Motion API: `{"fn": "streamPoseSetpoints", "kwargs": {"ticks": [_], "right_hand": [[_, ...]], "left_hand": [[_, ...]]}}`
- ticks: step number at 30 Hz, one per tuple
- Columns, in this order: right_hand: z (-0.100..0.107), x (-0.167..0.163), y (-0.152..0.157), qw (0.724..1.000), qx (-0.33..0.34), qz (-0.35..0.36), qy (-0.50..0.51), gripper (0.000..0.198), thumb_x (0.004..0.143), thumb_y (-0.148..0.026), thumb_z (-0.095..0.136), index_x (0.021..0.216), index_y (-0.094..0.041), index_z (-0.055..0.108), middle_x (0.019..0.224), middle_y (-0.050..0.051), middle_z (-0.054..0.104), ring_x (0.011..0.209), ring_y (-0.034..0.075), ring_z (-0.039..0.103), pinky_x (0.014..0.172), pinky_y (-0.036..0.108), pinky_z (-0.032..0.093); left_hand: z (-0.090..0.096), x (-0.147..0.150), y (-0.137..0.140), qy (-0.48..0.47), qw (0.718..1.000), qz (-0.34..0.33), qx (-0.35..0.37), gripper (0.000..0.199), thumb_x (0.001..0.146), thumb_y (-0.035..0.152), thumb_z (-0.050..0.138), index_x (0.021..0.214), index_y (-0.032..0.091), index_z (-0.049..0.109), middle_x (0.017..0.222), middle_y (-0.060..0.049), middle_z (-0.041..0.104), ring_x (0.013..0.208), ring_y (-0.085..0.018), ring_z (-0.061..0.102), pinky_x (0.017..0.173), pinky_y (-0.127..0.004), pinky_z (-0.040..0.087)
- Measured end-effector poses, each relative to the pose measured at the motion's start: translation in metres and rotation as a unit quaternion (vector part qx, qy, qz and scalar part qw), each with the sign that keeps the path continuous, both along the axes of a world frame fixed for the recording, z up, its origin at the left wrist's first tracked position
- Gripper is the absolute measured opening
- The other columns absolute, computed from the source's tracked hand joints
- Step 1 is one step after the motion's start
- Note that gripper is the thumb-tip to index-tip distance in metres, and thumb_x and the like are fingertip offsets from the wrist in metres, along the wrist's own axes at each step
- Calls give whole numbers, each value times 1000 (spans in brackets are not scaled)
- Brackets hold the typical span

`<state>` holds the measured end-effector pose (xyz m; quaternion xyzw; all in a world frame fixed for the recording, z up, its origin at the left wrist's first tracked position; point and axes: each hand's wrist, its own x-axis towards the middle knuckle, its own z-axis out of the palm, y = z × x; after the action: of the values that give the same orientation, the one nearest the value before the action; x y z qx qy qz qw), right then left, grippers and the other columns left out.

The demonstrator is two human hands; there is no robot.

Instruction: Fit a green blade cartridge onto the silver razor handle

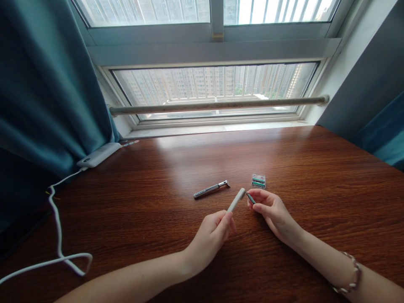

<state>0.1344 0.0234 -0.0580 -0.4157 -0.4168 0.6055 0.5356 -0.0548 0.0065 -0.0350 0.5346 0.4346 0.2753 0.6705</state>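
Observation:
My left hand (212, 230) is closed around the lower end of a small white brush (236, 200), tilted up to the right with dark bristles at its tip. Between thumb and fingers, my right hand (274, 211) pinches a thin dark razor cartridge (251, 198). The bristles are right beside the cartridge; whether they touch I cannot tell. Beyond my left hand a silver-and-black razor handle (209, 191) lies slantwise on the wooden table (151, 202). Just past my right fingers lies a clear case (259, 181) with green-striped cartridges.
At the table's far left edge, by the blue curtain (53, 84), lies a white power strip (100, 155) with a white cable (59, 229) looping down toward me. A pale rail (217, 106) crosses before the window behind the table. A beaded bracelet (355, 273) circles my right forearm.

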Motion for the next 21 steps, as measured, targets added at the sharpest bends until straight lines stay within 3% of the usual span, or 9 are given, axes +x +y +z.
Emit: {"fn": "streamPoseSetpoints", "kwargs": {"ticks": [3,6,10,14,21], "right_hand": [[3,1,-3,991,51,18,-124,37,59,-27,75,92,-20,61,82,2,62,71,14,55,68,27,44],[9,-3,-9,961,130,43,-238,39,57,-26,75,93,-19,60,83,2,61,75,16,55,72,30,45],[14,-10,-16,938,191,78,-278,36,61,-23,73,93,-19,59,77,1,60,72,16,55,69,28,45],[13,-12,-18,937,198,95,-272,36,62,-22,72,95,-19,57,78,1,60,72,15,56,69,28,45],[9,-9,-19,956,142,132,-221,40,65,-22,70,102,-21,56,84,2,60,74,15,56,69,27,46]], "left_hand": [[0,1,2,-58,997,10,-50,34,84,47,39,73,16,47,38,11,28,30,-3,19,31,-16,15],[1,1,3,-84,991,15,-106,27,78,42,53,79,16,49,39,11,34,28,-2,21,30,-15,13],[-1,1,4,-118,979,0,-168,26,75,39,58,80,14,51,36,10,38,26,-1,18,29,-16,10],[-2,0,5,-159,970,-15,-186,22,77,34,56,82,13,53,35,10,39,24,0,17,29,-17,9],[0,1,6,-198,958,-17,-208,17,77,28,57,75,12,51,34,11,37,23,1,18,29,-16,9]]}}
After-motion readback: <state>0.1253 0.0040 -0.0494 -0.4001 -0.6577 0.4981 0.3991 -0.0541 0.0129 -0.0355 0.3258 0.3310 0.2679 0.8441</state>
